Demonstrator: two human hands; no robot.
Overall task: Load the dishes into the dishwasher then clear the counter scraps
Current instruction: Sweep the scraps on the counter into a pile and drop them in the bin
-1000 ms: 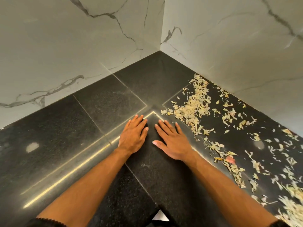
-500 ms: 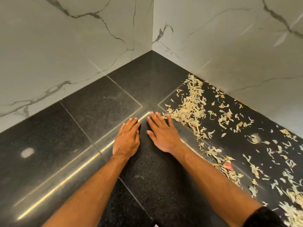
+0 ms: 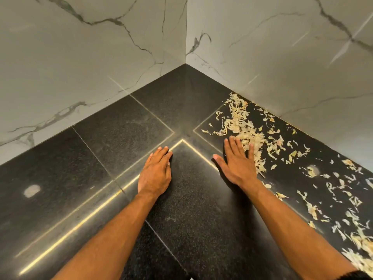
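Pale, papery vegetable scraps (image 3: 240, 126) lie strewn over the right side of the black stone counter (image 3: 113, 138), thickest near the back wall and trailing toward the lower right corner. My right hand (image 3: 238, 164) lies flat on the counter with straight fingers, its little-finger side touching the edge of the scrap pile. My left hand (image 3: 155, 172) rests flat on bare counter to the left, fingers straight and together. Neither hand holds anything. No dishes or dishwasher are in view.
White marble-patterned walls (image 3: 96, 57) meet in a corner behind the counter. Thin brass inlay lines (image 3: 80, 225) cross the stone. More scraps (image 3: 363, 245) heap at the lower right edge. The counter's left half shows only light reflections.
My right hand has slid to the right, away from the left hand, and now touches the scrap pile. The left hand stays in place. The view has shifted slightly.
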